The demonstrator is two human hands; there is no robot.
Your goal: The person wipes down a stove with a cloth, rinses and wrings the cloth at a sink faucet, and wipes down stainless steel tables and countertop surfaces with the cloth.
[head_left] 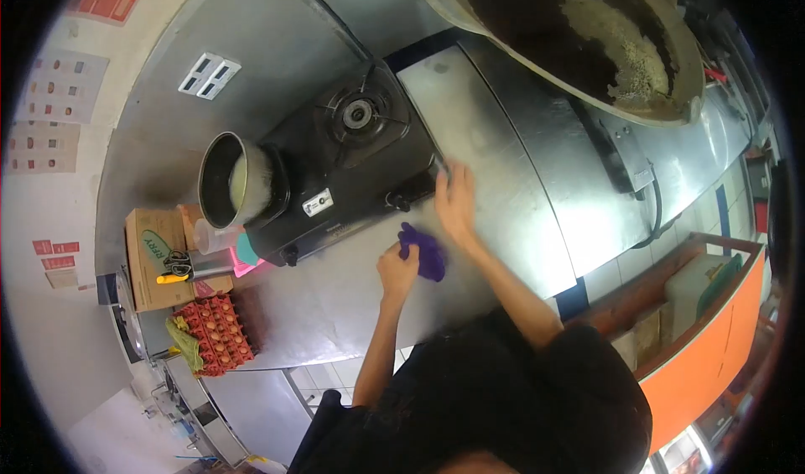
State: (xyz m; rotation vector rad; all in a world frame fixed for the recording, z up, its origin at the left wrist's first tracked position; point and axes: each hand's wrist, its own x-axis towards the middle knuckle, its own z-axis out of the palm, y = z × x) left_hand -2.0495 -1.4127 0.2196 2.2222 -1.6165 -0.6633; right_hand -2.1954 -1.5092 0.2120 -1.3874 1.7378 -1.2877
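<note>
A bunched purple cloth (430, 256) is gripped in my left hand (397, 273), just above the steel counter in front of the stove. My right hand (455, 201) has its fingers closed on the front right corner of the black two-burner gas stove (352, 168). The bare right burner (359, 115) lies beyond it, with a control knob (397, 201) on the front panel close to my hands. On the left burner sits a metal pot (235, 180) with a pale patch inside; what it is, I cannot tell.
A large wok (457, 8) of dark liquid stands at the upper right. Left of the stove are a cardboard box (155, 256), scissors (177, 263) and stacked red egg trays (214, 333). An orange-sided cart (704, 356) stands at the lower right, beside the steel counter (335, 306).
</note>
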